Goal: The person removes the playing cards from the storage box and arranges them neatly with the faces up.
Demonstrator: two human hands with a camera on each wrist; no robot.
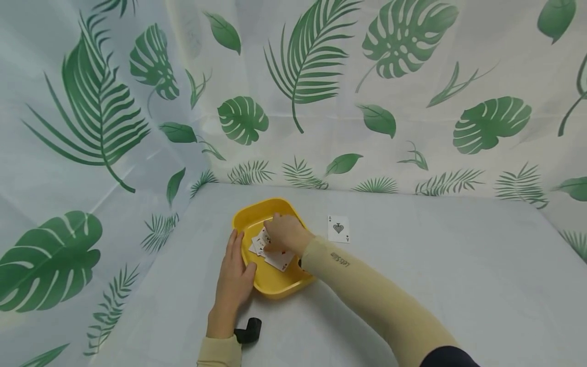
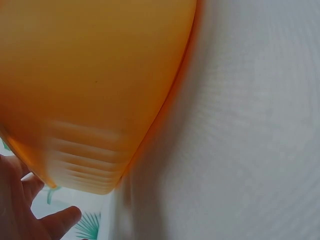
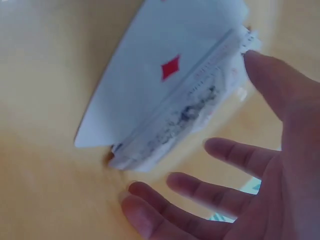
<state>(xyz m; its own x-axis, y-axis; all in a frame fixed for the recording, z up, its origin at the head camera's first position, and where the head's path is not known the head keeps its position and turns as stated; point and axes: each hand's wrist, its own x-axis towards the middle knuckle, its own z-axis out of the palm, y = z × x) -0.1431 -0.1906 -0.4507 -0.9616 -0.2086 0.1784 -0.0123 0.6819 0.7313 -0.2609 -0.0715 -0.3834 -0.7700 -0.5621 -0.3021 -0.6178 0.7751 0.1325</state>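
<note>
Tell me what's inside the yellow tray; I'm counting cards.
The yellow tray holds a loose pile of playing cards, a diamond card on top. The right hand covers part of it, so the count stays hidden.

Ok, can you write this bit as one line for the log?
left hand: rests on tray rim | right hand: over cards in tray, fingers spread | ace: on table, right of tray
</note>
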